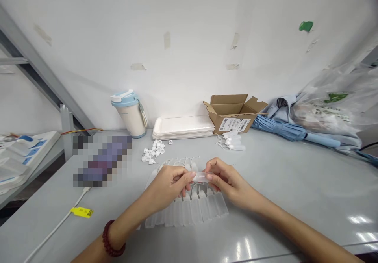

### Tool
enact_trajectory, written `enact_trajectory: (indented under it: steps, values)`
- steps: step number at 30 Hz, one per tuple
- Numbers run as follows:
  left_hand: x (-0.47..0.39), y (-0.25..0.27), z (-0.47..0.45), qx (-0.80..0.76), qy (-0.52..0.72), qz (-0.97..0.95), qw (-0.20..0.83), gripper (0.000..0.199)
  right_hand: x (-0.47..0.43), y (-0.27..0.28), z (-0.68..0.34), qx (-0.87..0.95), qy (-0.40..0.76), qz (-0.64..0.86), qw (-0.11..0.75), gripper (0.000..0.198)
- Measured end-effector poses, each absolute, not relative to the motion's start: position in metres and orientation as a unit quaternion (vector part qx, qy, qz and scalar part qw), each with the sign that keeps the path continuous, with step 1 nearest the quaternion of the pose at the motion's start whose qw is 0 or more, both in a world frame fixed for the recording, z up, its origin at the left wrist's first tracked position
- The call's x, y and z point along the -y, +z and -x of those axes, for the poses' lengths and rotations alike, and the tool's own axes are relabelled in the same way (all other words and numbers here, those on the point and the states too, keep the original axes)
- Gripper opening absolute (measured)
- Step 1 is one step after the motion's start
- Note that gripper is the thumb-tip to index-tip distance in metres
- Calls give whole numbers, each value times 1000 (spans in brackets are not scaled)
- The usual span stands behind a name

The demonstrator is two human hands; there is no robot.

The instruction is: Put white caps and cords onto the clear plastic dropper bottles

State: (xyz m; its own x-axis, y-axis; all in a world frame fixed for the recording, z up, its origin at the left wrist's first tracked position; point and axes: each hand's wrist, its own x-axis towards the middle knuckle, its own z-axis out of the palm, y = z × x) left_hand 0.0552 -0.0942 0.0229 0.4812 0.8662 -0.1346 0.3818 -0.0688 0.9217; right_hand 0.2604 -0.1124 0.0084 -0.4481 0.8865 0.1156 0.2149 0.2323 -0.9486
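Between both hands is a small translucent plastic bottle (pixel 200 177), held sideways above the table. My left hand (pixel 174 180) pinches one end with thumb and fingers, and my right hand (pixel 226 182) grips the other end. Below them lie rows of similar translucent bottles (pixel 186 212), side by side, with white tops and thin curved white tips. My hands partly cover these rows. A loose pile of small white caps (pixel 152 151) sits beyond my left hand. Several more capped bottles (pixel 234 141) lie together beyond my right hand.
A cardboard box (pixel 233 113) stands open at the back, beside a stack of white trays (pixel 184 127) and a tumbler (pixel 130 115). To the right lies a blue umbrella (pixel 280 127) near a plastic bag (pixel 330 105). A white cable (pixel 56 227) with a yellow tag crosses the left side.
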Motion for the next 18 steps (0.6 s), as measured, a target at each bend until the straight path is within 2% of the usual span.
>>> enact_trajectory:
  steps: [4, 10, 14, 18]
  values:
    - [96, 24, -56, -428, 257, -702, 507, 26, 112, 10, -261, 704, 481, 390, 349, 12]
    - [98, 21, -57, -397, 332, -746, 420, 11, 111, 9, -262, 696, 500, 386, 342, 14]
    - [98, 21, -58, -392, 330, -752, 414, 11, 112, 8, -261, 671, 531, 387, 344, 16]
    - [96, 23, -56, -415, 284, -734, 457, 22, 111, 10, -261, 659, 528, 403, 352, 18]
